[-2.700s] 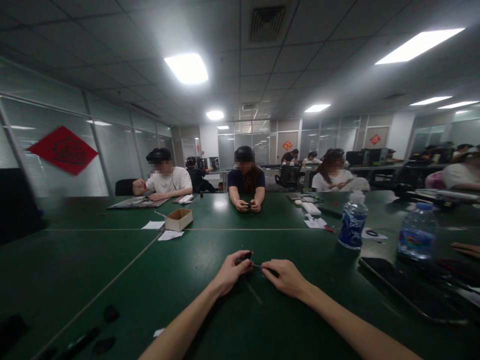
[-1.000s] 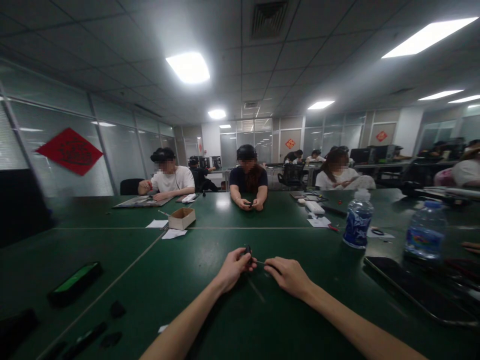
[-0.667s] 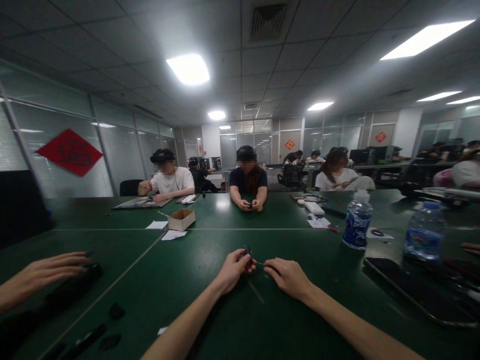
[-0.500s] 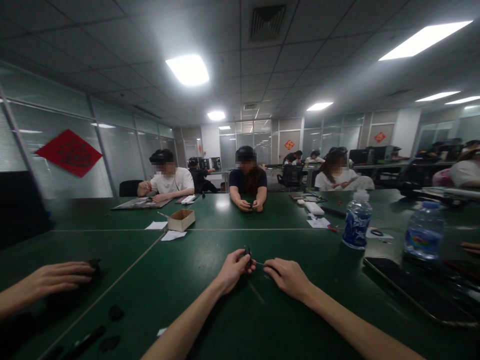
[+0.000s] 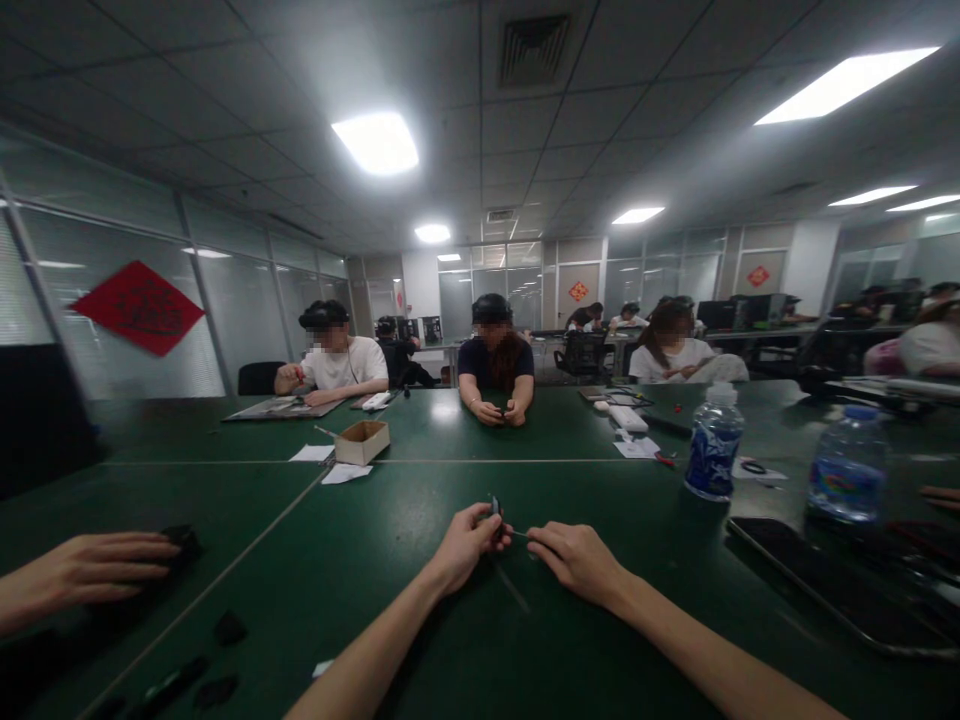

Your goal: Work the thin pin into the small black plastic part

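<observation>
Over the middle of the green table, my left hand [image 5: 466, 545] is closed around a small dark object [image 5: 496, 508]. Its upper end sticks out above my thumb; its exact kind is too small to tell. To the right, my right hand [image 5: 574, 558] pinches a thin metal rod [image 5: 519, 534] that points left towards the dark object. Whether the rod's tip touches the object is hidden by my left fingers. Any handle on the rod is covered by my right hand.
A phone [image 5: 817, 580] and two water bottles [image 5: 714, 450] stand or lie at right. A small open box [image 5: 363, 445] sits on papers beyond my left hand. At far left, another person's hand [image 5: 97, 568] rests on a dark object. Dark pieces [image 5: 229, 628] lie nearby. People sit opposite.
My two hands keep nearly the same places, with the rod still between them. The other person's hand at far left has shifted slightly left.
</observation>
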Demonstrator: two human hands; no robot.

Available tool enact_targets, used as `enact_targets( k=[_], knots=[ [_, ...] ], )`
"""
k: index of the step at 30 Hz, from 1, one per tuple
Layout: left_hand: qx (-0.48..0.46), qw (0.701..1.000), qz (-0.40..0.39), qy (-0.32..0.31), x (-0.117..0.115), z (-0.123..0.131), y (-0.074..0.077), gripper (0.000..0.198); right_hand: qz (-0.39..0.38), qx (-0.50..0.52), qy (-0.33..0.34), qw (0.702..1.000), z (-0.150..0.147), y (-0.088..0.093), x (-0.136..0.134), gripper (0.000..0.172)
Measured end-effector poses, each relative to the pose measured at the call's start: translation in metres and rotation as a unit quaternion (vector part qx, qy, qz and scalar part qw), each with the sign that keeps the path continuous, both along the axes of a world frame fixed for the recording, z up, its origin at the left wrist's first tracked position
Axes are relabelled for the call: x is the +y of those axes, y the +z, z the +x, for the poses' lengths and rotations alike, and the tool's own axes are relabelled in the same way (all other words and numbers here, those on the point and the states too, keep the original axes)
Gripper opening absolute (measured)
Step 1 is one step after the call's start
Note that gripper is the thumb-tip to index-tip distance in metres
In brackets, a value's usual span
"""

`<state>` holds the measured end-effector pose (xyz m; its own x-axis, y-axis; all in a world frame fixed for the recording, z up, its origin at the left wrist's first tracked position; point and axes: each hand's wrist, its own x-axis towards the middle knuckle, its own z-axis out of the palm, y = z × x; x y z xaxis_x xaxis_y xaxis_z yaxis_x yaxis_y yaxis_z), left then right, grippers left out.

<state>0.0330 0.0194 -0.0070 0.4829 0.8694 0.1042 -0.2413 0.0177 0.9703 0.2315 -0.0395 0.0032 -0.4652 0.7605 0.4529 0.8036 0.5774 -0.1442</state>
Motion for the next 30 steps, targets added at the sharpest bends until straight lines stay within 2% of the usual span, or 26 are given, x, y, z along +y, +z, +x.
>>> enact_targets(
  k=[11,30],
  knots=[
    [0.005,1.0,-0.005,-0.005,-0.0028,-0.0005,0.0032,0.03,-0.001,0.012,-0.031,0.999,-0.0037,0.0026,-0.002,0.033],
    [0.004,1.0,-0.015,-0.017,-0.0009,-0.0009,0.0,0.032,0.007,0.007,-0.012,1.0,-0.0016,0.0,-0.0005,0.03]
  ],
)
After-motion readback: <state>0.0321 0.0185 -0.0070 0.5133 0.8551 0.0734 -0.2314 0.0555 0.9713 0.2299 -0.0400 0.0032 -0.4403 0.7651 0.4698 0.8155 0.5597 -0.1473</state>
